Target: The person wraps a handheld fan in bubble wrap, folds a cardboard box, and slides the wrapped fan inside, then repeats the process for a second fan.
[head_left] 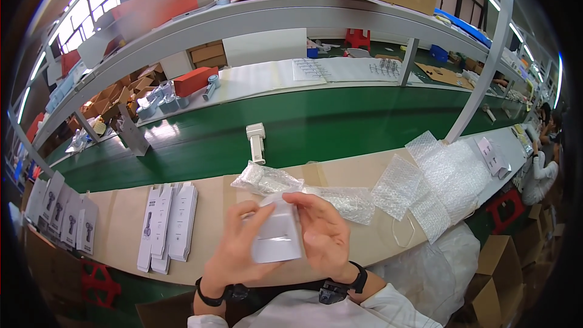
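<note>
Head view, looking down on a long tan worktop (121, 218) beside a green conveyor belt (340, 121). Both hands meet at lower centre around a small white device (276, 237), held flat-face up just above the bench edge. Left hand (234, 249) cups its left side, thumb across the top corner; right hand (325, 231) closes on the right side, fingers curled over the upper edge. Each wrist carries a black band. Just beyond the hands lies a crumpled clear plastic bag (264, 177) with something pale inside, and to its right a loose bubble-wrap pouch (343, 201). Further right, a spread of bubble-wrap sheets (437, 182) overlaps along the bench. Left of the hands, a short row of flat white cartons (167, 222) lies on the worktop, each with a dark tool picture; a second group of similar cartons (61, 212) sits further left near the rim. On the belt, one white handheld unit (256, 141) stands alone. Across the belt, a white bench holds grey parts (161, 100) and a red box (194, 80). Cardboard boxes (501, 267) stand on the floor at lower right. Another person (543, 170) in white is seated at far right.
</note>
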`<control>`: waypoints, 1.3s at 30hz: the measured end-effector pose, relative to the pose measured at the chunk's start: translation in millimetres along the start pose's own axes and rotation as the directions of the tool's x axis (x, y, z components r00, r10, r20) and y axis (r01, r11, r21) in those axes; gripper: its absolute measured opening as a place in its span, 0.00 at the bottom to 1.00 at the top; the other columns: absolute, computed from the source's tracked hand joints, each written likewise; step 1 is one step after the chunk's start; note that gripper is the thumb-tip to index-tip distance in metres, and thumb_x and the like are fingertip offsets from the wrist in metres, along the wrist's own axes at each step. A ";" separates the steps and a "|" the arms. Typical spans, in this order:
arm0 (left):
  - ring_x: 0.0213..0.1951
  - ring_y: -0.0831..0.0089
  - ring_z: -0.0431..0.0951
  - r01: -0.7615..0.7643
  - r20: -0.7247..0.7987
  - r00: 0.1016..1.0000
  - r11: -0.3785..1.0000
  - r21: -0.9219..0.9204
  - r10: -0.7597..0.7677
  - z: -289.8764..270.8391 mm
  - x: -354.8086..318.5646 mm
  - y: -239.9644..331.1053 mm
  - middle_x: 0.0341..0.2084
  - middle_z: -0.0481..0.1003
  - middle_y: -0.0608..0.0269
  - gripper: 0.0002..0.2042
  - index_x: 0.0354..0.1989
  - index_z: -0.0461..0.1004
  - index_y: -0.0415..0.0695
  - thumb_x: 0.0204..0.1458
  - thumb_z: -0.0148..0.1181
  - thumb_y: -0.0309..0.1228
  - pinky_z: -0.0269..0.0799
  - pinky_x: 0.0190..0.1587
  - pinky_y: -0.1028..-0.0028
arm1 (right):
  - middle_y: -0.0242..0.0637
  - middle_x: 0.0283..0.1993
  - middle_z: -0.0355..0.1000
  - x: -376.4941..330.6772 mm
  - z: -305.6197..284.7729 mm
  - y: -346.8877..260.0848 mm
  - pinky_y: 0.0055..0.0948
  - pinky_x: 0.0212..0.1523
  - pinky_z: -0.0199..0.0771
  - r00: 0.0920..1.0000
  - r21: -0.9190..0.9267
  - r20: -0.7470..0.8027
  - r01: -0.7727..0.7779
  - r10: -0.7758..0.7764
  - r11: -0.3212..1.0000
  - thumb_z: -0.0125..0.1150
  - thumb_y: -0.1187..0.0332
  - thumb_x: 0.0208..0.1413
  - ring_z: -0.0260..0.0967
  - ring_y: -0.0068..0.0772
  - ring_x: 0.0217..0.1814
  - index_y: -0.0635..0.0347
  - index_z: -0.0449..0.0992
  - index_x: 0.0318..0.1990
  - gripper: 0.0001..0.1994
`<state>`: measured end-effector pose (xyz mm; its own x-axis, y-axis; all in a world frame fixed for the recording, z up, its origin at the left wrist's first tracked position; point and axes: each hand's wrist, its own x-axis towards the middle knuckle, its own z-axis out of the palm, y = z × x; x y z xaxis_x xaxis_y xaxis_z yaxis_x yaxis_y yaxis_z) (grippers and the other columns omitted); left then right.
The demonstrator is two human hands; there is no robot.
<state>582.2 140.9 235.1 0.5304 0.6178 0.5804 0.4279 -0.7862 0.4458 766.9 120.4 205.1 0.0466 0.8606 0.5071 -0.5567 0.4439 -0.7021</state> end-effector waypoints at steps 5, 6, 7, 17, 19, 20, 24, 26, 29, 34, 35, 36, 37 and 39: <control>0.52 0.60 0.67 0.189 -0.387 0.891 0.969 -0.159 -0.237 -25.2 -51.1 -36.7 0.52 0.64 0.49 0.51 0.60 0.61 0.33 0.30 0.77 0.53 0.64 0.55 0.63 | 0.52 0.67 0.57 16.2 1.1 -11.5 0.45 0.68 0.53 0.963 -0.618 0.265 0.204 -0.042 0.760 0.69 0.65 0.48 0.57 0.48 0.68 0.63 0.63 0.64 0.35; 0.52 0.61 0.67 0.212 -0.418 0.830 0.902 -0.375 -0.369 -27.0 -57.5 -37.7 0.50 0.64 0.50 0.51 0.60 0.60 0.33 0.30 0.77 0.53 0.63 0.55 0.64 | 0.53 0.67 0.57 17.8 0.4 -12.0 0.45 0.68 0.53 0.929 -0.826 0.369 0.311 0.032 0.470 0.70 0.64 0.47 0.57 0.50 0.68 0.60 0.63 0.65 0.36; 0.51 0.61 0.68 0.198 -0.419 0.761 0.792 -0.577 -0.495 -25.5 -59.6 -37.5 0.49 0.64 0.51 0.51 0.60 0.60 0.32 0.30 0.77 0.52 0.63 0.55 0.64 | 0.53 0.67 0.57 17.3 -4.4 -8.5 0.45 0.68 0.53 0.928 -0.821 0.372 0.315 0.028 0.476 0.70 0.64 0.47 0.57 0.50 0.68 0.60 0.63 0.65 0.36; 0.49 0.64 0.68 0.414 -0.120 0.892 0.894 -0.170 -0.436 -37.2 -77.3 -20.0 0.49 0.66 0.52 0.45 0.53 0.65 0.32 0.40 0.64 0.64 0.65 0.51 0.65 | 0.48 0.64 0.63 18.7 -30.6 9.0 0.36 0.60 0.64 0.675 -0.783 0.427 -0.057 0.602 0.619 0.70 0.61 0.49 0.64 0.45 0.61 0.44 0.69 0.63 0.31; 0.48 0.65 0.69 0.405 -0.225 0.802 0.781 -0.476 -0.553 -30.0 -81.8 -38.0 0.48 0.68 0.51 0.43 0.51 0.67 0.33 0.41 0.62 0.65 0.66 0.50 0.65 | 0.46 0.63 0.65 21.2 -28.6 12.1 0.34 0.59 0.66 0.657 -0.795 0.405 -0.090 0.636 0.600 0.69 0.61 0.50 0.66 0.43 0.59 0.45 0.70 0.63 0.30; 0.48 0.65 0.69 0.407 -0.226 0.800 0.781 -0.474 -0.555 -27.9 -85.1 -42.4 0.48 0.68 0.51 0.43 0.51 0.67 0.33 0.41 0.62 0.65 0.66 0.50 0.65 | 0.44 0.61 0.67 23.1 -31.9 17.3 0.32 0.57 0.67 0.633 -0.771 0.420 -0.130 0.650 0.624 0.67 0.61 0.52 0.67 0.40 0.57 0.45 0.69 0.63 0.29; 0.44 0.68 0.71 0.215 -0.445 0.856 0.963 -0.159 -0.265 -15.7 -85.4 -50.8 0.42 0.72 0.54 0.43 0.51 0.67 0.34 0.41 0.62 0.65 0.68 0.47 0.68 | 0.40 0.53 0.73 28.2 -34.9 24.9 0.28 0.50 0.70 0.521 -0.715 0.456 -0.269 0.722 0.646 0.63 0.59 0.56 0.71 0.32 0.49 0.49 0.69 0.63 0.26; 0.41 0.68 0.73 0.262 -0.390 0.830 0.896 -0.358 -0.399 -13.4 -99.0 -55.5 0.38 0.74 0.55 0.37 0.49 0.69 0.34 0.47 0.59 0.61 0.68 0.46 0.70 | 0.39 0.48 0.76 31.3 -30.9 24.1 0.27 0.46 0.71 0.371 -0.701 0.489 -0.372 0.790 0.608 0.60 0.59 0.59 0.72 0.28 0.45 0.52 0.69 0.63 0.24; 0.38 0.65 0.75 0.424 -0.341 0.743 0.799 -0.425 -0.576 -23.8 -118.6 -96.4 0.36 0.75 0.54 0.29 0.46 0.72 0.34 0.54 0.56 0.52 0.68 0.46 0.69 | 0.40 0.43 0.76 49.2 -22.8 18.2 0.27 0.43 0.72 0.485 -0.817 0.298 -0.315 0.822 0.482 0.58 0.58 0.60 0.71 0.26 0.41 0.55 0.70 0.61 0.23; 0.39 0.55 0.77 0.882 -0.503 0.453 0.452 0.133 -0.736 -16.3 -115.4 -122.2 0.35 0.77 0.51 0.12 0.40 0.76 0.34 0.57 0.57 0.33 0.69 0.50 0.64 | 0.51 0.37 0.76 78.6 -72.1 99.5 0.38 0.47 0.72 0.907 -0.963 0.138 0.028 0.397 0.269 0.57 0.58 0.58 0.75 0.45 0.41 0.63 0.76 0.48 0.18; 0.39 0.55 0.77 0.878 -0.499 0.460 0.459 0.135 -0.734 -14.1 -112.8 -119.0 0.35 0.77 0.51 0.12 0.40 0.76 0.34 0.57 0.57 0.33 0.69 0.50 0.64 | 0.51 0.37 0.76 80.1 -82.5 118.7 0.38 0.47 0.72 0.910 -0.964 0.132 0.025 0.392 0.266 0.57 0.58 0.58 0.75 0.45 0.41 0.63 0.76 0.48 0.18; 0.39 0.54 0.77 0.735 -0.492 0.656 0.634 0.243 -0.572 -8.8 -109.9 -111.1 0.35 0.77 0.50 0.13 0.42 0.76 0.35 0.55 0.59 0.33 0.69 0.49 0.64 | 0.52 0.39 0.76 81.0 -91.9 137.6 0.40 0.48 0.72 0.906 -0.987 0.116 0.061 0.407 0.147 0.59 0.57 0.56 0.74 0.47 0.44 0.65 0.76 0.47 0.19; 0.39 0.53 0.77 0.551 -0.460 0.805 0.758 0.348 -0.374 -4.0 -108.4 -101.7 0.35 0.77 0.49 0.16 0.43 0.75 0.35 0.52 0.62 0.34 0.70 0.47 0.64 | 0.53 0.41 0.75 82.7 -93.2 152.3 0.41 0.50 0.71 0.900 -0.995 0.103 0.100 0.424 0.031 0.60 0.56 0.55 0.74 0.48 0.46 0.67 0.76 0.46 0.21; 0.45 0.51 0.76 0.296 -0.190 0.953 0.867 0.400 -0.237 5.7 -97.9 -72.8 0.39 0.76 0.48 0.24 0.49 0.73 0.36 0.44 0.68 0.35 0.68 0.51 0.62 | 0.54 0.43 0.75 85.0 -91.0 163.4 0.43 0.51 0.71 0.890 -0.986 0.095 0.145 0.446 -0.080 0.62 0.56 0.53 0.73 0.50 0.49 0.69 0.76 0.45 0.22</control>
<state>503.3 137.7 142.0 0.2650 0.7730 0.5764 0.8209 -0.4945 0.2857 755.4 288.8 88.0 -0.2856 0.9402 0.1854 0.8692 0.3356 -0.3632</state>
